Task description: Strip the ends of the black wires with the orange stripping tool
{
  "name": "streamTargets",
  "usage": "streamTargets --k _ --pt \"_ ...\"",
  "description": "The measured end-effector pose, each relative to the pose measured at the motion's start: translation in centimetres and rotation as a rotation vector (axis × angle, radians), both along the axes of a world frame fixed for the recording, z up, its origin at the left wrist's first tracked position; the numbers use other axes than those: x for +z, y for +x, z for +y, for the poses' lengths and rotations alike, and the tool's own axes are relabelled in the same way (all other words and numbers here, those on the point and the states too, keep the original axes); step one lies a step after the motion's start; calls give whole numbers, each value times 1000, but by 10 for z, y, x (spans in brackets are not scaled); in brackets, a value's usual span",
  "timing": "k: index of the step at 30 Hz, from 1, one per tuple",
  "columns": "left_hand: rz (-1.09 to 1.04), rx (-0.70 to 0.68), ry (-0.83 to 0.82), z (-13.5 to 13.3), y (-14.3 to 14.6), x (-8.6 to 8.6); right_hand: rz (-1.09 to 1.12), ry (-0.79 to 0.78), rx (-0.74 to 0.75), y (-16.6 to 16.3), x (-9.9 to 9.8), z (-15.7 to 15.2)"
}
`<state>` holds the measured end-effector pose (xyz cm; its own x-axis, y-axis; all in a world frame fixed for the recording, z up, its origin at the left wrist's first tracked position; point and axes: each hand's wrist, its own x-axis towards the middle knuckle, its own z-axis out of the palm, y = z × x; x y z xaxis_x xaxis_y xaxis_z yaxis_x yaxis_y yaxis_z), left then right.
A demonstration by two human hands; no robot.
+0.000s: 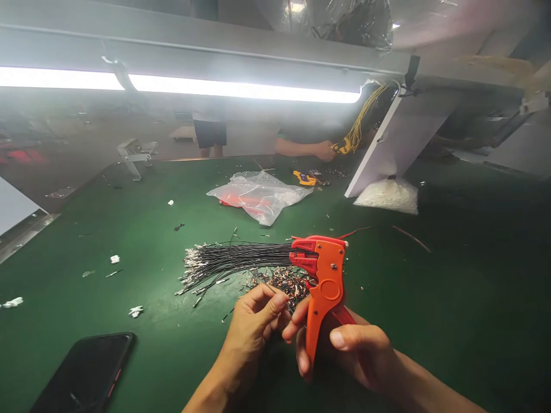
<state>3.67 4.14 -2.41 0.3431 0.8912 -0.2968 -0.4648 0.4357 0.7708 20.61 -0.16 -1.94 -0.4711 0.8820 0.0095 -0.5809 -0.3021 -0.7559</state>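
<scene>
My right hand [344,347] grips the handles of an orange wire stripper [322,281], its jaws pointing left over the green table. A bundle of thin black wires [232,261] with metal terminals at their left ends lies just left of the jaws. A pile of small copper-coloured scraps [282,281] sits under the jaws. My left hand [253,324] is beside the stripper with thumb and fingers pinched together; what it pinches is too small to make out.
A black phone [86,373] lies at the near left. A clear plastic bag [260,195] with red items and a white bag [387,195] sit farther back. Another person's hand [322,150] holds yellow wires across the green table [465,287]. A lamp bar hangs overhead.
</scene>
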Motion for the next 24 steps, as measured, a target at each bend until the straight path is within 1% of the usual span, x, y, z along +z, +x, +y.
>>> streamTargets --k 3,7,11,14,18,24 --pt "0 117 10 3 -5 7 55 -19 35 1 0 -2" --pt "-10 308 55 10 -16 23 116 -79 65 -2 -3 -12" --pt "-14 429 56 10 -25 34 138 -151 149 -5 -10 -21" --pt "-31 460 35 7 -25 37 113 -126 196 -7 -14 -23" --pt "-40 450 27 6 -22 36 57 -87 208 -8 -14 -21" --pt "-51 402 57 5 -22 35 90 -139 194 -7 -14 -20"
